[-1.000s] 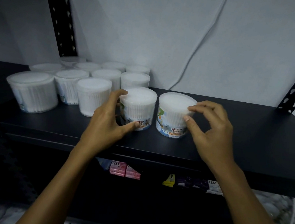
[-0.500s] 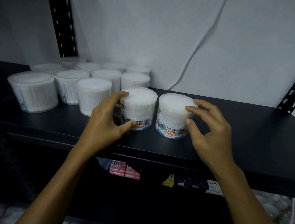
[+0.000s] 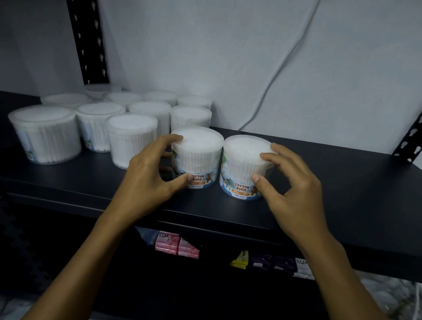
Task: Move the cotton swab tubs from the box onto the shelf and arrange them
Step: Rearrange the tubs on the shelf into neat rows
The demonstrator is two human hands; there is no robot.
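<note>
Two tubs are standing near the shelf's point(image 3: 332, 201) front edge: the left hand point(image 3: 149, 176) is gripping the left tub point(image 3: 197, 155), the right hand point(image 3: 291, 188) is gripping the right tub point(image 3: 244, 164); arranging seems underway, and next calls for nudging both level with the front row of tubs point(image 3: 126, 144)

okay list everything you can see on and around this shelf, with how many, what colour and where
cotton swab tubs: at least twelve, clear with white swabs, upright on the shelf's left half
front tub: one, "COTTON BUDS" label, held by the left hand
rightmost tub: one, same label, held by the right hand
shelf: one, black
uprights: two, black, perforated, at the back
cable: one, white, down the wall
soap packs: several, pink, yellow, purple, on the lower level
left hand: one, grips the front tub
right hand: one, grips the rightmost tub
</note>
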